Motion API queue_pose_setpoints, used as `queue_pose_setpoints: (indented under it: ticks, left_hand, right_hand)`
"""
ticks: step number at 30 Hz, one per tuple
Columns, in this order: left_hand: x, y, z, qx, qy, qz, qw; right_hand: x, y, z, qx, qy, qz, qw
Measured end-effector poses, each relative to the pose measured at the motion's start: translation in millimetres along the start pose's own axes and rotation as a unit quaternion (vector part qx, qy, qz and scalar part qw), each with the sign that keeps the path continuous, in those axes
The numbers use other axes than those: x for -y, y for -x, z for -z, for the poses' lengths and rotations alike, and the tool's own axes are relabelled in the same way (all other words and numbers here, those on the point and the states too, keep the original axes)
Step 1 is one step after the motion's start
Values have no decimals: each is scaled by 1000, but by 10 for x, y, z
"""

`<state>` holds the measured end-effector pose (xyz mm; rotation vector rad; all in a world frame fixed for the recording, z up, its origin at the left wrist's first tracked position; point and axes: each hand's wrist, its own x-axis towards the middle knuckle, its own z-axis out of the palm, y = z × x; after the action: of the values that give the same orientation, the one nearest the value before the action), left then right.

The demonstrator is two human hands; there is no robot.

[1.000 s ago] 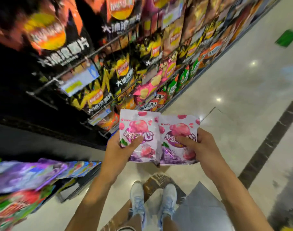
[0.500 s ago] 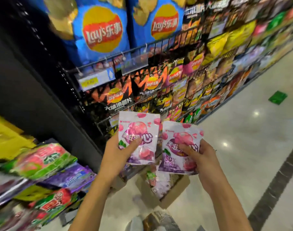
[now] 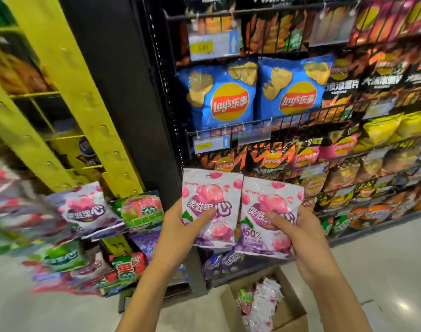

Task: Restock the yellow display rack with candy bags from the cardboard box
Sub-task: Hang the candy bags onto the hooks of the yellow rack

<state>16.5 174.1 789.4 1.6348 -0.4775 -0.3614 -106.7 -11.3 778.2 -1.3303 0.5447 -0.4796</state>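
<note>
My left hand (image 3: 180, 230) grips a pink-and-purple candy bag (image 3: 213, 200) by its lower left, thumb across the front. My right hand (image 3: 300, 238) grips a second, matching candy bag (image 3: 269, 209) beside it, the two bags side by side at chest height. The yellow display rack (image 3: 68, 75) rises at the left, with several candy bags (image 3: 89, 212) hanging or lying on its lower levels. The open cardboard box (image 3: 293, 307) sits on the floor below my right forearm, with more candy bags (image 3: 262, 300) inside.
A black wire shelf unit (image 3: 252, 125) full of chip bags fills the wall ahead and to the right. A black upright panel (image 3: 123, 92) separates it from the yellow rack. Pale glossy floor (image 3: 384, 271) lies to the right.
My view has swung up and to the left, bringing the yellow rack and the box into sight. Both hands still hold their bags side by side in front of me.
</note>
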Motion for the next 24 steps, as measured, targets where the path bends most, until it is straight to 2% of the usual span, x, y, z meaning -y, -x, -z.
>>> queue_pose_setpoints:
  ticks: [5,11,24]
  left_hand:
    - [-124,175,430,-73,-41,1,996]
    - [-258,369,986,-153,-18,-4,988]
    - [-207,705,2433,-267,-35,-30,962]
  right_hand:
    - [144,-46,-458,67,-22,28,997]
    - [192,-32,-1140,145,-15,38,989]
    - [27,229,-2468,228,46,32,972]
